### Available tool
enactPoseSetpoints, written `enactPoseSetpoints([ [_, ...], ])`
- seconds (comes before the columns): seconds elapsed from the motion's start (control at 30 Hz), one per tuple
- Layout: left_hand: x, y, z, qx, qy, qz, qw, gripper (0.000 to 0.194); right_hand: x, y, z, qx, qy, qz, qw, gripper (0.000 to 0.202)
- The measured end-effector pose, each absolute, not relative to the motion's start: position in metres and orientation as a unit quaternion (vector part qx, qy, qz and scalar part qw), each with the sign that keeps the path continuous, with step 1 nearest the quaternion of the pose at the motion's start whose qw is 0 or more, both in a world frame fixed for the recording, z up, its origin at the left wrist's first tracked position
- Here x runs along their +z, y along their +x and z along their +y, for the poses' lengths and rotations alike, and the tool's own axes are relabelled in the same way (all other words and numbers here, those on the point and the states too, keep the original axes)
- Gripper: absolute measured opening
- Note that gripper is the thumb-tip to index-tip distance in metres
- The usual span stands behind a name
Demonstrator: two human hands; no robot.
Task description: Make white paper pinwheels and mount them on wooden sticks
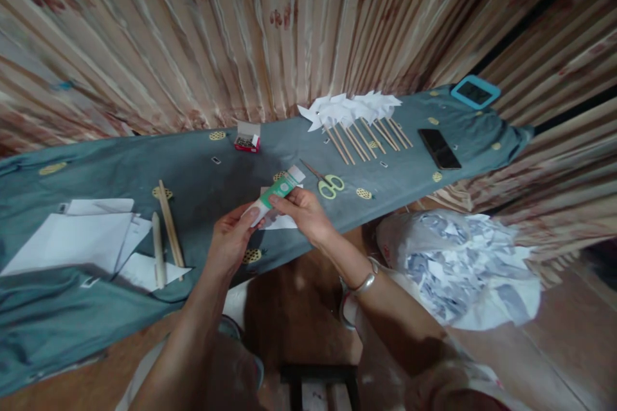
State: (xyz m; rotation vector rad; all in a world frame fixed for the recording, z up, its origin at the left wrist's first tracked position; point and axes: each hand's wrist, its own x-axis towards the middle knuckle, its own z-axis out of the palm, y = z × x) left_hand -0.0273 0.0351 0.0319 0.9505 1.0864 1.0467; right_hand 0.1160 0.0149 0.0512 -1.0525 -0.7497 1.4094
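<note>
A green and white tube (279,190), possibly glue, is held between both my hands above the near part of the table. My left hand (234,228) is closed on its lower left end. The fingers of my right hand (301,210) pinch its middle from the right. Below the tube, partly hidden by my hands, a white sheet of paper (282,223) lies on the cloth. Scissors with light green handles (330,186) rest just to the right, their blades pointing to the upper left. Beyond my hands stands an open small red box (247,143) of tiny metal pieces.
Paper pinwheels (349,109) on wooden sticks lie in a row at the back right. A phone (439,149) and a blue-framed device (475,92) are farther right. White paper sheets (80,241) and sticks (169,221) lie left. A bag of paper scraps (453,263) stands on the floor.
</note>
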Motion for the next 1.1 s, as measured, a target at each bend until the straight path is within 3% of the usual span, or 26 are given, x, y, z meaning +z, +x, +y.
enactPoseSetpoints([
  [0.13, 0.026, -0.037, 0.038, 0.461, 0.456, 0.519, 0.556, 0.043, 0.050, 0.128, 0.017, 0.565, -0.488, -0.278, 0.604, 0.042],
  [0.27, 0.017, -0.058, 0.046, 0.484, 0.558, 0.554, 0.383, 0.041, 0.057, 0.141, 0.016, 0.603, -0.466, -0.184, 0.621, 0.038],
  [0.43, 0.012, -0.075, 0.052, 0.391, 0.708, 0.547, 0.216, 0.035, 0.065, 0.156, 0.011, 0.650, -0.439, -0.117, 0.609, 0.026],
  [0.63, 0.006, -0.079, 0.052, 0.326, 0.760, 0.536, 0.169, 0.043, 0.062, 0.164, 0.009, 0.686, -0.407, -0.085, 0.598, 0.023],
  [0.93, 0.022, -0.064, 0.029, 0.396, 0.807, 0.431, 0.080, 0.036, 0.061, 0.171, 0.005, 0.696, -0.407, -0.079, 0.586, 0.022],
  [1.1, 0.014, -0.034, 0.006, 0.303, 0.883, 0.344, 0.103, 0.042, 0.060, 0.168, 0.005, 0.702, -0.410, -0.069, 0.578, 0.020],
])
